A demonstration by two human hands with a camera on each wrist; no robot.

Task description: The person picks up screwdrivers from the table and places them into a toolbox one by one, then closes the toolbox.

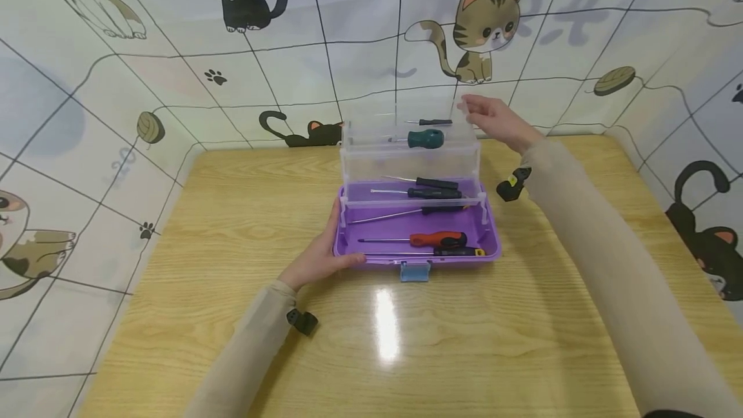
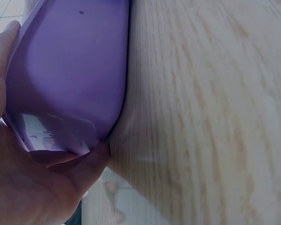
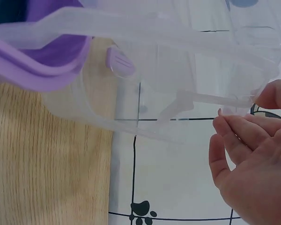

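A purple toolbox (image 1: 418, 260) with a blue latch (image 1: 415, 271) stands on the table, its clear fold-out trays (image 1: 406, 166) raised above the base. My left hand (image 1: 319, 260) grips the box's left front corner, thumb over the front rim and fingers along the side wall (image 2: 70, 61). At the upper right, my right hand (image 3: 253, 145) pinches a corner of the clear plastic between thumb and fingers. A red screwdriver (image 1: 438, 239) and several dark-handled ones lie in the base. A green stubby screwdriver (image 1: 425, 139) and a small black screwdriver (image 1: 441, 122) show in the upper tray.
The wooden table (image 1: 244, 211) extends to both sides and in front of the box. Behind it, a cat-patterned sheet (image 1: 360, 50) rises close to the raised trays. Small black cameras (image 1: 302, 322) sit on both wrists.
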